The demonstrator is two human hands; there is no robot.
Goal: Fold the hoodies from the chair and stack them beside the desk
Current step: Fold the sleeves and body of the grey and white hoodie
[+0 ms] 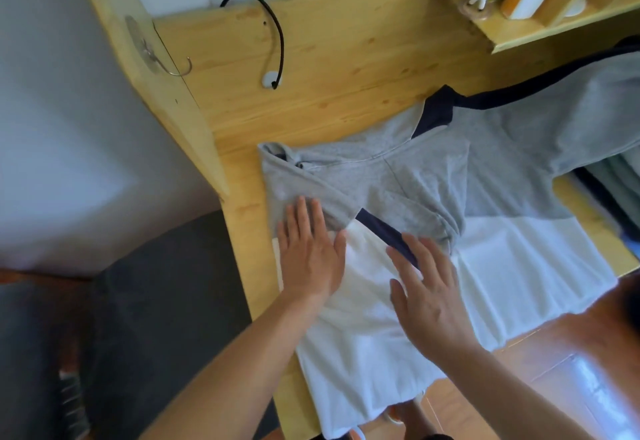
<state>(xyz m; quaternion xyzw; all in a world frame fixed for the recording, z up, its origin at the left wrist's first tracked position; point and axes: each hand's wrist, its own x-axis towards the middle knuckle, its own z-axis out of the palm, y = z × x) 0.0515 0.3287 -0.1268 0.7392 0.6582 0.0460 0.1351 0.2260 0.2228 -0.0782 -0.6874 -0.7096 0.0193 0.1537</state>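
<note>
A grey and white hoodie (502,180) with navy trim lies spread on the wooden desk (329,69). Its left sleeve is folded inward across the chest, the navy cuff near the middle. The right sleeve stretches out toward the upper right. The white lower half hangs over the desk's front edge. My left hand (310,252) lies flat, fingers apart, on the folded sleeve and white panel. My right hand (427,292) rests flat on the navy cuff and white fabric. Neither hand grips anything.
A black cable (273,27) loops over the desk's back panel. A shelf (540,29) at upper right carries a figurine and bottles. More clothing (620,180) lies at the right edge. A dark seat (145,301) stands to the left; wood floor (571,380) is below.
</note>
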